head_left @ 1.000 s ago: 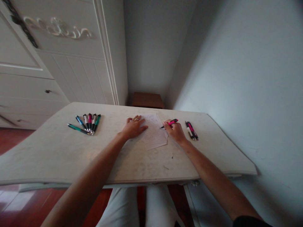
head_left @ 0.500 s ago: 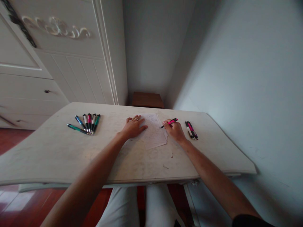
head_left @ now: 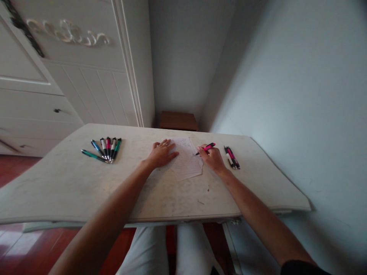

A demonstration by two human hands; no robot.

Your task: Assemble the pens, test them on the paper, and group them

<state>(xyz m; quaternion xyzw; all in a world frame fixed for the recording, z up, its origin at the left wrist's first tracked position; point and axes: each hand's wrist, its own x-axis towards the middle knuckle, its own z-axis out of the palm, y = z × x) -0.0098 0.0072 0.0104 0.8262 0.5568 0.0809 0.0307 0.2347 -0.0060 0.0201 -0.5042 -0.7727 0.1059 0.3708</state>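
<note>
My right hand (head_left: 213, 158) grips a pink and black pen (head_left: 208, 147), its dark tip pointing left, close to or touching a sheet of paper (head_left: 186, 162). Faint lines and writing cover the sheet, which seems to have more paper under its right edge. Spread flat, my left hand (head_left: 163, 153) presses on the sheet's left side, with a ring on one finger. Just right of my right hand lies a small group of pens (head_left: 232, 157) in black, white and pink. Whether the pen tip touches the paper is too small to tell.
A fan of several pens (head_left: 109, 149) in green, blue, white and pink rests on the left of the white table (head_left: 71, 191). Behind stand a white cabinet (head_left: 94, 88) and a brown wooden box (head_left: 179, 120). A wall (head_left: 301, 107) borders the right side.
Almost nothing differs. The pen tip has shifted very slightly on the paper's right side; my left hand, the sheet and the other pens are unmoved.
</note>
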